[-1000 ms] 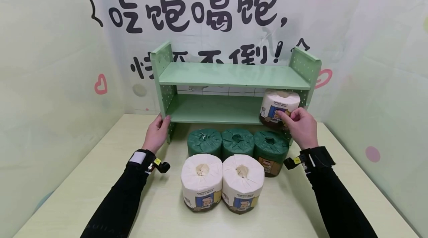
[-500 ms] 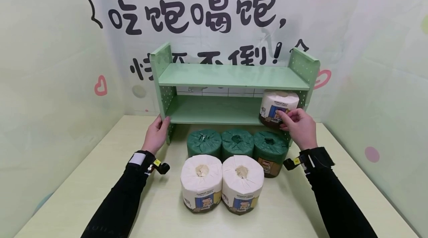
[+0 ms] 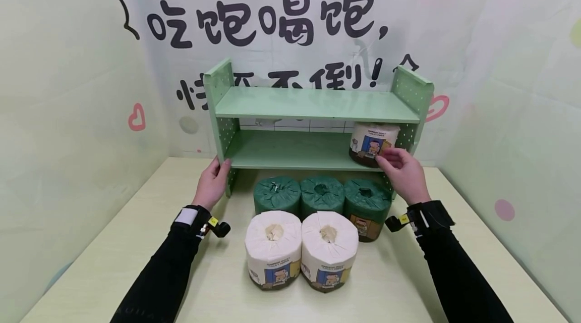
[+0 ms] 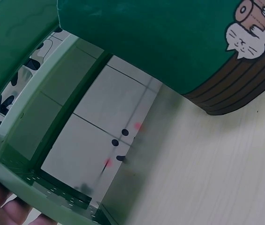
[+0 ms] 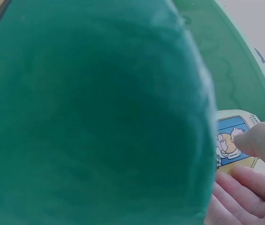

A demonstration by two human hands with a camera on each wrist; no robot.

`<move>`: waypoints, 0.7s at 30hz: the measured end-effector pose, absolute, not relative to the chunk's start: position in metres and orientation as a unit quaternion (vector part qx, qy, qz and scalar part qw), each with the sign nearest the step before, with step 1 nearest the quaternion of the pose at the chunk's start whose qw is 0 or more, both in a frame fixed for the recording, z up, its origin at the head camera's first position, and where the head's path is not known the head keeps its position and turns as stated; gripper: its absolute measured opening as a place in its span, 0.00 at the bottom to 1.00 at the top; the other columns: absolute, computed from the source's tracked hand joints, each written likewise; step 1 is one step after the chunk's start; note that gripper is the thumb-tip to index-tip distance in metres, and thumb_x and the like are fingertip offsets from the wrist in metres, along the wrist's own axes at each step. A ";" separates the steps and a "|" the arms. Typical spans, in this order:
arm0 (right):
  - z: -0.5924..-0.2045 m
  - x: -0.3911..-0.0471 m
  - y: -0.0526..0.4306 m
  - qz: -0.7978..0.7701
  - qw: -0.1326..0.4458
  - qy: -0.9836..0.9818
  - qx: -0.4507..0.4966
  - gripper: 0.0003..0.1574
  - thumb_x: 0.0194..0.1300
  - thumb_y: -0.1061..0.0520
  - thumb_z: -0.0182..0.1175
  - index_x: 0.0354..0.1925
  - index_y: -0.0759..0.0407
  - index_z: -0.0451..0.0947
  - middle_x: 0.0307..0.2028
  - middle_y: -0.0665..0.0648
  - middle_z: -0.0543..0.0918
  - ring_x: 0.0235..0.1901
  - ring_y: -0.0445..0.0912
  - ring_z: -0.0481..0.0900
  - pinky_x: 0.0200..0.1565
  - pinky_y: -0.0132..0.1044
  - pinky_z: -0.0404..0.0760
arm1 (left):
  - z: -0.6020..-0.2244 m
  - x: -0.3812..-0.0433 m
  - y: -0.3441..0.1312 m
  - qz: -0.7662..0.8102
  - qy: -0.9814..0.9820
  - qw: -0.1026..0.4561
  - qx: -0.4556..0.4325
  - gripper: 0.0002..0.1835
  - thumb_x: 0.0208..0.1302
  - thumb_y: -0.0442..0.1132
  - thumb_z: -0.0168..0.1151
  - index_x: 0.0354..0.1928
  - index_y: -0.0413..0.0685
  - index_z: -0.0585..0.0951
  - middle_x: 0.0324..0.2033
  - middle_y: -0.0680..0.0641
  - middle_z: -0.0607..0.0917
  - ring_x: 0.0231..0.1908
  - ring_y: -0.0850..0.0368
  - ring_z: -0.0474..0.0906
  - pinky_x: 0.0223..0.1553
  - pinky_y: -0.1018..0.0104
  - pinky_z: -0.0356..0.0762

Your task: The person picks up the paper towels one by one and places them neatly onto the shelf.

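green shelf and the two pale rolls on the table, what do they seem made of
Green shelf: likely painted metal, smooth and faintly glossy; apparently perforated sides suggest it, though wood is possible. Pale rolls: seemingly matte paper wrapping, by the creases gathered on top.

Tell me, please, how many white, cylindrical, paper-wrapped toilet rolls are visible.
3. One white roll is on the pale green shelf's lower board, on the right; a second and third stand side by side on the pale wooden table. Others might be hidden.
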State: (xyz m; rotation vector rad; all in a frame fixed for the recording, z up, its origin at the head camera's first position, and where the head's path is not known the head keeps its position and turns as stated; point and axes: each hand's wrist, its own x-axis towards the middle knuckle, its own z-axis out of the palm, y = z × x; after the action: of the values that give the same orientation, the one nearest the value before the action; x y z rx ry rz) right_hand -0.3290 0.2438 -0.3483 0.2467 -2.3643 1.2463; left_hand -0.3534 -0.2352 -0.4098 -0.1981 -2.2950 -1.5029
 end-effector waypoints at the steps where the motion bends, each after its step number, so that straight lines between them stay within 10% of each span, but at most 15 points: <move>1: -0.348 -0.329 0.244 0.453 0.225 -0.858 0.089 0.28 0.73 0.46 0.60 0.60 0.65 0.72 0.51 0.64 0.79 0.49 0.53 0.76 0.49 0.53 0.78 | -0.410 -0.353 -0.235 -0.536 -0.818 0.195 -0.072 0.28 0.78 0.58 0.45 0.73 0.57 0.66 0.63 0.41 0.73 0.58 0.47 0.67 0.56 0.40 0.68; 21: -0.347 -0.328 0.244 0.468 0.194 -0.858 0.087 0.31 0.74 0.54 0.57 0.69 0.66 0.65 0.58 0.66 0.75 0.55 0.55 0.73 0.54 0.56 0.75 | -0.410 -0.354 -0.235 -0.539 -0.818 0.186 -0.071 0.29 0.78 0.58 0.45 0.75 0.55 0.62 0.65 0.41 0.69 0.63 0.47 0.62 0.61 0.39 0.64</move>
State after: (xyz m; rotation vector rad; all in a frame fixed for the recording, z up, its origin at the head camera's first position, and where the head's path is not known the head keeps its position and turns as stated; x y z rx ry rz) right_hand -0.3276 0.2440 -0.3471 0.2427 -2.4046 1.3126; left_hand -0.3537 -0.2352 -0.4100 -0.1990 -2.3041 -1.5189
